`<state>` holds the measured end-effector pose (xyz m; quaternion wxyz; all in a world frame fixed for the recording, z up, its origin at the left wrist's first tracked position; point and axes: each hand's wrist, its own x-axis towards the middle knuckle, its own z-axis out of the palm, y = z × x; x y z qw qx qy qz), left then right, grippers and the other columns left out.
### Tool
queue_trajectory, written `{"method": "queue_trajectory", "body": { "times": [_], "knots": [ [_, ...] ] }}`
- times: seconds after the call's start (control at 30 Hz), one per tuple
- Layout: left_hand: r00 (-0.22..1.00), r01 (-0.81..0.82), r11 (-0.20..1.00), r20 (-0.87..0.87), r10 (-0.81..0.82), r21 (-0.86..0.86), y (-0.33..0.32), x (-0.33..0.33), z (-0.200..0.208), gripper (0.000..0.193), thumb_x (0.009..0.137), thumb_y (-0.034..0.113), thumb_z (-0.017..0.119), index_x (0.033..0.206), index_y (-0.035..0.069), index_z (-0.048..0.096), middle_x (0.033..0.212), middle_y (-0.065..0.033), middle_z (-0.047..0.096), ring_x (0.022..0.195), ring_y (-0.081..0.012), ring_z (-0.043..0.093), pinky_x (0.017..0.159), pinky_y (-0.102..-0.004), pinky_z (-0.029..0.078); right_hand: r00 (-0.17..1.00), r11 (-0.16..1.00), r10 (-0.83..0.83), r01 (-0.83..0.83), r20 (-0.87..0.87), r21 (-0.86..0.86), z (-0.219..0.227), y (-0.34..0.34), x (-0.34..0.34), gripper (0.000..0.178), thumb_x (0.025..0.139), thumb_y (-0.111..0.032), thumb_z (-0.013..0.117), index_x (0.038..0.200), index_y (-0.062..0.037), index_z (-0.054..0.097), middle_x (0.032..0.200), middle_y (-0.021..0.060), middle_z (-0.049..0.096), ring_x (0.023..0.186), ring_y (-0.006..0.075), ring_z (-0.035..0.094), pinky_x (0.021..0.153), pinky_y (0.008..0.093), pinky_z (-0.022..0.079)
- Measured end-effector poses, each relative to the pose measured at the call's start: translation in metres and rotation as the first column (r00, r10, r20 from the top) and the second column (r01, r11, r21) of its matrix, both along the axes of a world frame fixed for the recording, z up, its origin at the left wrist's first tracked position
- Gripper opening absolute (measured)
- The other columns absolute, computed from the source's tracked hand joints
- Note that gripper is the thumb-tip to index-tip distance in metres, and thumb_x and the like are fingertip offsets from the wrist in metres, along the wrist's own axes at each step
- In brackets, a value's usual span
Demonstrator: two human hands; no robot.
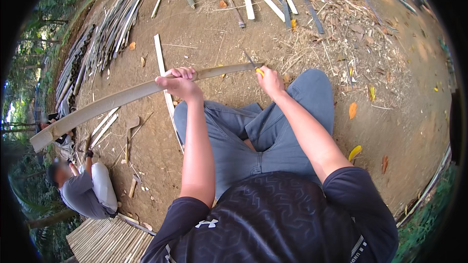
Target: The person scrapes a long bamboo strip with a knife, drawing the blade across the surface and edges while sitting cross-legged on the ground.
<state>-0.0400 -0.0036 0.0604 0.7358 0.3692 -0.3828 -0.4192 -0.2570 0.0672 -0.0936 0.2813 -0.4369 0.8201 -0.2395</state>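
A long split bamboo slat (112,100) lies slantwise across the view, its wide end at the far left and its narrow end ahead of my right knee. My left hand (179,84) grips it near the middle, with the fingers over its far edge. In my right hand (271,82) is a knife (250,60) with a yellow handle. Its dark blade points away from me and crosses the slat close to the narrow end. Whether the edge bites into the bamboo cannot be made out. My legs are bent on the ground below the slat.
Beneath the slat, a pale strip (159,56) lies on the dirt. A hatchet (130,129) and a mallet-like tool (133,185) rest at left, near a crouching co-worker (87,190). Bamboo piles (114,31) stand farther off; shavings (360,39) litter the right.
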Motion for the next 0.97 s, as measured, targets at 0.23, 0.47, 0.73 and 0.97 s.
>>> {"method": "queue_trajectory", "body": {
  "times": [0.23,0.47,0.73,0.97],
  "knots": [
    [1.0,0.013,0.999,0.01,-0.013,-0.035,0.006,-0.001,-0.003,0.071,0.089,0.079,0.027,0.069,0.011,0.032,0.054,-0.0017,0.034,0.046,-0.0139,0.038,0.051,-0.0334,0.043,0.996,0.984,0.083,-0.086,-0.026,-0.155,-0.001,0.002,0.019,0.02,0.093,-0.025,0.059,0.106,-0.0124,0.068,0.089,0.0212,0.071,0.087,0.0353,0.07,0.074,0.0471,0.055],
    [0.999,-0.046,0.998,-0.023,0.046,-0.034,0.008,-0.002,-0.005,0.07,0.087,0.079,0.032,0.071,0.011,0.033,0.056,-0.0007,0.034,0.048,-0.0139,0.04,0.052,-0.0331,0.043,0.999,0.999,-0.014,0.016,0.041,-0.045,0.001,0.009,0.022,0.024,0.094,-0.026,0.058,0.105,-0.0072,0.065,0.1,0.0186,0.07,0.096,0.0359,0.068,0.081,0.0487,0.054],
    [0.998,-0.037,0.999,-0.049,0.037,0.0,0.004,-0.01,-0.004,0.07,0.083,0.081,0.038,0.074,0.012,0.034,0.06,-0.0002,0.035,0.052,-0.0143,0.04,0.055,-0.0333,0.042,0.994,0.991,-0.104,0.105,-0.026,0.083,-0.028,-0.001,-0.004,0.024,0.094,-0.026,0.058,0.102,-0.0053,0.067,0.099,0.0188,0.07,0.091,0.0367,0.068,0.08,0.0466,0.054],
    [0.995,-0.075,0.997,-0.062,0.074,-0.002,0.001,-0.004,-0.004,0.07,0.081,0.082,0.04,0.074,0.013,0.035,0.058,-0.0014,0.036,0.051,-0.015,0.039,0.056,-0.0358,0.043,0.994,0.969,-0.09,0.072,0.067,0.236,-0.037,-0.007,-0.002,0.033,0.092,-0.029,0.06,0.114,-0.0055,0.064,0.109,0.0224,0.068,0.103,0.0348,0.066,0.089,0.047,0.05]
  ]
}}
